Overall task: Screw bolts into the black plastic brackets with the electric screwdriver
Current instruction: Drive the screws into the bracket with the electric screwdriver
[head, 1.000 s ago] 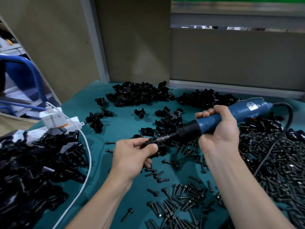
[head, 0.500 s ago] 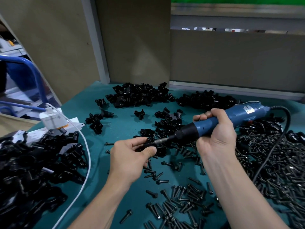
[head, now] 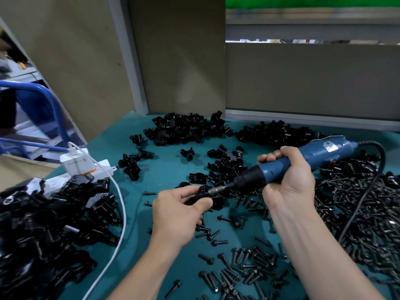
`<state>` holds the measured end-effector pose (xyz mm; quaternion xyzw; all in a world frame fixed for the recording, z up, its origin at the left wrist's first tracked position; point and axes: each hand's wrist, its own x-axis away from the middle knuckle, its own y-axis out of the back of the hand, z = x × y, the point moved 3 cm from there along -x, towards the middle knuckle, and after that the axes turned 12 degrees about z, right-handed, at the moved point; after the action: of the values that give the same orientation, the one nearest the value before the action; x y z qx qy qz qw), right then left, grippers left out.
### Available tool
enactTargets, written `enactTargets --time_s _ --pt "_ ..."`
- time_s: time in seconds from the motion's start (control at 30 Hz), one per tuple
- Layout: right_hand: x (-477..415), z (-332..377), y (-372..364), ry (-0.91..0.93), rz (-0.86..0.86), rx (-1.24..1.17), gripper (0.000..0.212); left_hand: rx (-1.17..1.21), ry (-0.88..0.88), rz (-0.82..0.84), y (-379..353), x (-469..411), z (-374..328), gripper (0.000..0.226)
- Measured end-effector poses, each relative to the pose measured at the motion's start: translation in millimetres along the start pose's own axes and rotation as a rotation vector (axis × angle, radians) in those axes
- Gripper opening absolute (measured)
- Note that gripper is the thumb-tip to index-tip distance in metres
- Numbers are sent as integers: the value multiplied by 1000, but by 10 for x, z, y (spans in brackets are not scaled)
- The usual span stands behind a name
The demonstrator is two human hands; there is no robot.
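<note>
Fingers point(head: 269, 158) of both hands are clamped above the teal worktop point(head: 168, 169): the right hand point(head: 287, 182) wraps the blue screwdriver point(head: 320, 151) right of centre, and the left hand point(head: 179, 211) pinches a black bracket point(head: 200, 191) at centre, with the screwdriver's bit tip against it. Bolts point(head: 244, 267) lie scattered at the lower right.

No word or number can be read for certain. The blue electric screwdriver point(head: 320, 153) carries a small white label point(head: 329, 146) on its upper body, near the cord end. The label is printed with dark characters too small and blurred to make out. The white charger point(head: 74, 165) at the left side of the table bears faint grey print across its face, with a small logo-like mark beside it, equally illegible. An orange patch point(head: 92, 171) sits at its lower corner; any lettering on it cannot be told.
</note>
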<state>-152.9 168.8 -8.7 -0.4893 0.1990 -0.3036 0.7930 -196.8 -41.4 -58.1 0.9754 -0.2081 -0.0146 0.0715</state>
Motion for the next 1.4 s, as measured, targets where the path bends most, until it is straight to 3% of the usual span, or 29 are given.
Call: enactTargets --time_s 0.6,0.93,1.1,1.23,1.3,1.4 --pt "49 7 -82 36 50 64 21 -74 98 -24 16 -29 28 39" --pt "40 -44 109 -52 -100 0 21 -14 60 -32 20 -28 6 43" --pt "34 -28 50 -5 -77 7 21 38 80 26 5 -28 39 39" --pt "46 0 -4 13 -26 17 21 86 119 69 -11 -36 63 24" --pt "53 11 -27 14 4 26 19 152 149 122 -9 -45 71 11" --pt "60 18 -42 -19 19 7 15 277 173 200 16 -73 52 9"
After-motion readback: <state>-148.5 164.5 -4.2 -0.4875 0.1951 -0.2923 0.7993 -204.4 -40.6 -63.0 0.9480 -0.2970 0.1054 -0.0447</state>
